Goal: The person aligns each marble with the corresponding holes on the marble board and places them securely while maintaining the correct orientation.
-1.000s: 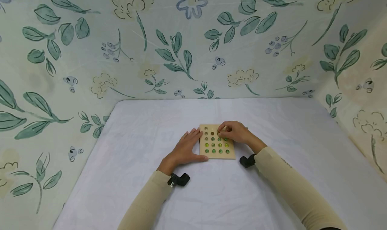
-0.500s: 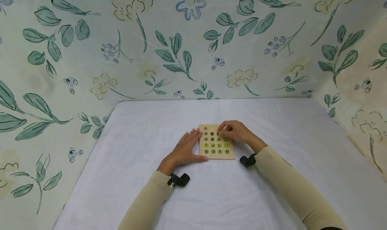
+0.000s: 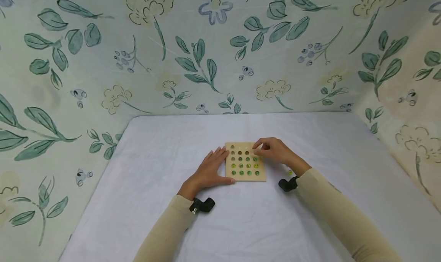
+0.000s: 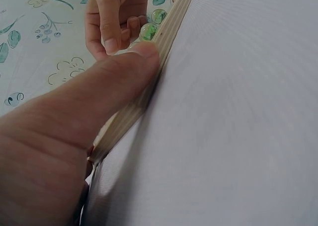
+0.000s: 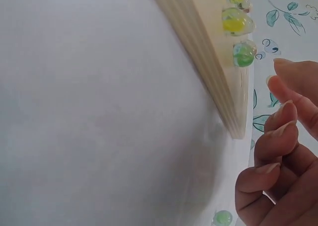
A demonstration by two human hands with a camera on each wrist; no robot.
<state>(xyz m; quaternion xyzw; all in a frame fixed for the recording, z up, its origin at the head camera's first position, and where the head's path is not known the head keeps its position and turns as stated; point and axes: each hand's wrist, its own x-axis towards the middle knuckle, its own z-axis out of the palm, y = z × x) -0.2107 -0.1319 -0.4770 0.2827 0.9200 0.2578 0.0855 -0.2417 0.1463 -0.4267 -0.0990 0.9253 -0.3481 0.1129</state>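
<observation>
A square wooden board (image 3: pixel 260 174) with a grid of holes lies on the white table. Green and yellow marbles (image 3: pixel 245 169) fill its near rows, and the far holes look dark. My left hand (image 3: pixel 210 169) lies flat against the board's left side, its thumb (image 4: pixel 124 74) pressed on the near edge (image 4: pixel 166 35). My right hand (image 3: pixel 273 150) hovers at the far right corner with curled fingers (image 5: pixel 276 146); I see nothing between them. In the right wrist view, a yellow marble (image 5: pixel 235 21) and a green marble (image 5: pixel 244 53) sit on the board (image 5: pixel 208 42).
One loose green marble (image 3: pixel 290 173) lies on the cloth by my right wrist, the same loose marble (image 5: pixel 222 218) below my fingers in the right wrist view. Flowered fabric walls (image 3: pixel 220 51) close in the back and both sides of the white table (image 3: pixel 241 223).
My right hand has shifted right, off the board's upper middle holes to its far right corner. The loose marble by the wrist now shows. The left hand stays put.
</observation>
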